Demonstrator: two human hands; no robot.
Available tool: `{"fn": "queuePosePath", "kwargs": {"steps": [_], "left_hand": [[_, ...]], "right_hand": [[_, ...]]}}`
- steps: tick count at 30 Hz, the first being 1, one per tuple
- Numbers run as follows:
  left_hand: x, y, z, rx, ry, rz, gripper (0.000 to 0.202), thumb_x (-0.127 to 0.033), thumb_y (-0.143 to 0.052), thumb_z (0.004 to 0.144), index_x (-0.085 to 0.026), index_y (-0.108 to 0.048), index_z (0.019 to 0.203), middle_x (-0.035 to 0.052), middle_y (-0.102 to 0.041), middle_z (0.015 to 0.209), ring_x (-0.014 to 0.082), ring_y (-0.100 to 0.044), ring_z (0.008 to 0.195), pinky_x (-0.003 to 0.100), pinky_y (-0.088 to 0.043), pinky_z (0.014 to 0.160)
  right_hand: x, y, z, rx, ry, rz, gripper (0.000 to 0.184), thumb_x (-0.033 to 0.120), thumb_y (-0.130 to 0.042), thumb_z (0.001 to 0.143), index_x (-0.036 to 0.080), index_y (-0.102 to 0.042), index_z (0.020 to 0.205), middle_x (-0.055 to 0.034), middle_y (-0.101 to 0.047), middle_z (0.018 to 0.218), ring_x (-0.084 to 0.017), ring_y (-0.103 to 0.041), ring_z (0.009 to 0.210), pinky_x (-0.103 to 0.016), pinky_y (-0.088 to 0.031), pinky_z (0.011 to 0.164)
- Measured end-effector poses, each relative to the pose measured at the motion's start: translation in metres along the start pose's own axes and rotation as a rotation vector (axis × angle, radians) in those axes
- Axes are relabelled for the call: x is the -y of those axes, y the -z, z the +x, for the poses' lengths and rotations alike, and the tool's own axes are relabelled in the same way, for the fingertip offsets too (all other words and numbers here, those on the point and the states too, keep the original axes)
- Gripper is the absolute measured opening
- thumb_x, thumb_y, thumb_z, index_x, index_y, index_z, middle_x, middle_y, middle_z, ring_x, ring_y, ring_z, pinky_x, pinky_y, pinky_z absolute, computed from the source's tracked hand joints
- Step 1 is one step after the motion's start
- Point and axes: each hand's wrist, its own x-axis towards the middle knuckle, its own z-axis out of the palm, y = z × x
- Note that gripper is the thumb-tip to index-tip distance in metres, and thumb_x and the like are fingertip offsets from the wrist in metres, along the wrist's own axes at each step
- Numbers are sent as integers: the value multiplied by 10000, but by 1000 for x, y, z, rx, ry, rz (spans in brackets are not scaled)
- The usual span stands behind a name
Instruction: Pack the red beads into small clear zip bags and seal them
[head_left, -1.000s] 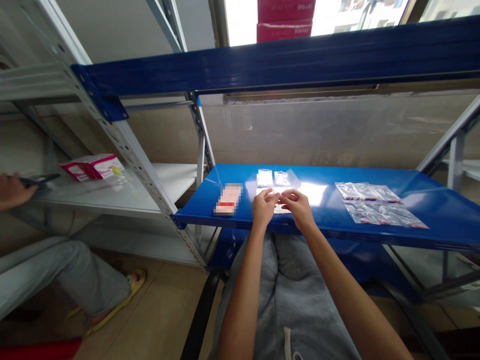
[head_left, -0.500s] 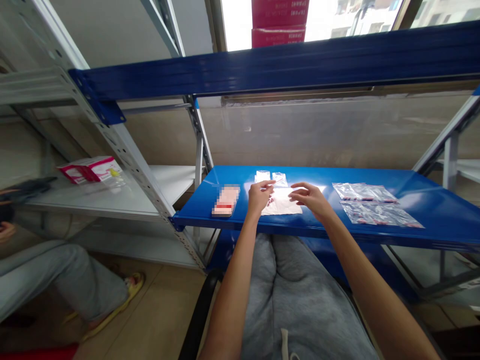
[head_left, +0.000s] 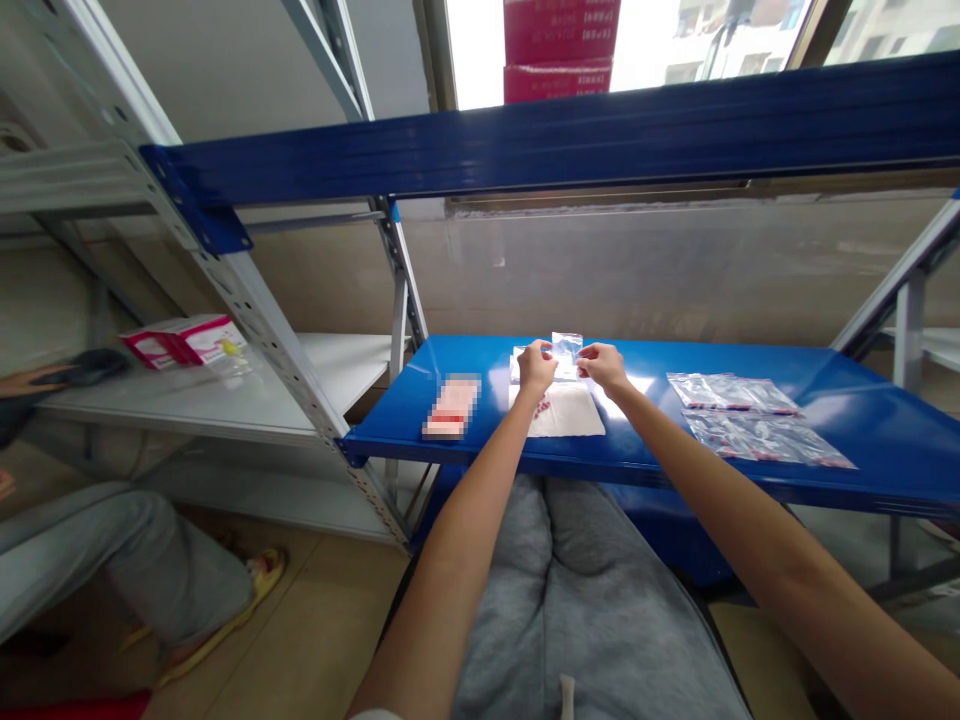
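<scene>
A small clear plastic bag is held up over the blue shelf. My left hand pinches its left edge and my right hand pinches its right edge. Below my hands lies a white sheet with a few small red bits at its left side. Another small clear bag lies flat just behind my left hand.
Several clear bags with red strips lie at the right of the shelf. A blurred pink-red packet lies left of the sheet. A white-and-pink box sits on the neighbouring white shelf. Another person's leg and sandal are at lower left.
Both hands moved away from me, off the white sheet, and took hold of the small clear bag at the back, lifting it. The camera view shifted slightly forward.
</scene>
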Motion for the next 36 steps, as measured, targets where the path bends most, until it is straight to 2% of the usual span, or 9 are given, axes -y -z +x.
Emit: {"fn": "queuePosePath", "kwargs": {"steps": [4,7,9,14,20,25,29,32,36], "left_hand": [[-3,-12,11,5,-71,105,233,11,-622,823,-154,-717,957,119,-732,1081,206,-675,1027,319,-514,948],[-4,-17,9,35,-113,173,275,34,-571,833,-147,-723,974,138,-715,1117,221,-664,1076,329,-508,973],[-3,-19,6,58,-135,209,312,47,-539,837,-139,-726,1004,150,-707,1135,227,-665,1078,333,-510,973],[1,-21,-1,128,-183,254,360,44,-497,850,-122,-730,1069,162,-706,1183,236,-673,1066,345,-524,956],[3,-22,-3,209,-236,251,278,-16,-538,862,-150,-747,988,112,-757,1014,226,-696,966,344,-543,924],[-14,-24,-10,180,-276,243,366,31,-484,866,-117,-729,1094,175,-726,1148,246,-680,1088,364,-515,1001],[-36,-37,-36,178,-325,217,398,6,-484,883,-134,-724,1168,161,-713,1198,241,-660,1154,357,-500,1051],[-49,-58,-64,254,-382,162,385,-39,-519,887,-137,-727,1196,144,-729,1183,235,-671,1130,350,-500,1071],[-57,-90,-94,435,-391,152,406,-95,-558,884,-117,-707,1260,141,-727,1243,238,-660,1180,365,-461,1136]], "right_hand": [[-5,-12,18,-7,14,-160,229,64,-594,788,103,-732,967,-96,-754,844,-192,-711,758,-272,-540,756],[-8,-18,21,-18,48,-277,229,60,-575,810,111,-744,955,-143,-761,995,-244,-689,990,-284,-498,875],[-10,-20,20,-15,64,-342,235,77,-554,846,110,-744,980,-169,-749,1066,-263,-662,1056,-288,-478,892],[-14,-24,14,17,81,-460,263,151,-516,929,102,-720,1087,-192,-733,1096,-273,-637,1071,-287,-463,850],[-5,-21,4,46,106,-513,267,259,-511,992,126,-692,1137,-198,-721,1137,-261,-657,1043,-283,-445,822],[-1,8,-14,-53,171,-489,317,238,-505,948,106,-669,1185,-185,-721,1098,-267,-640,1031,-314,-448,886],[-23,51,-57,-278,168,-533,348,289,-475,920,98,-708,1094,-203,-712,994,-326,-617,1010,-403,-440,910],[-46,79,-99,-415,104,-588,415,302,-445,912,61,-711,1119,-235,-705,982,-352,-624,982,-438,-441,901],[-65,98,-135,-428,-13,-638,446,264,-426,896,35,-712,1149,-245,-720,985,-355,-657,965,-429,-459,884]]}}
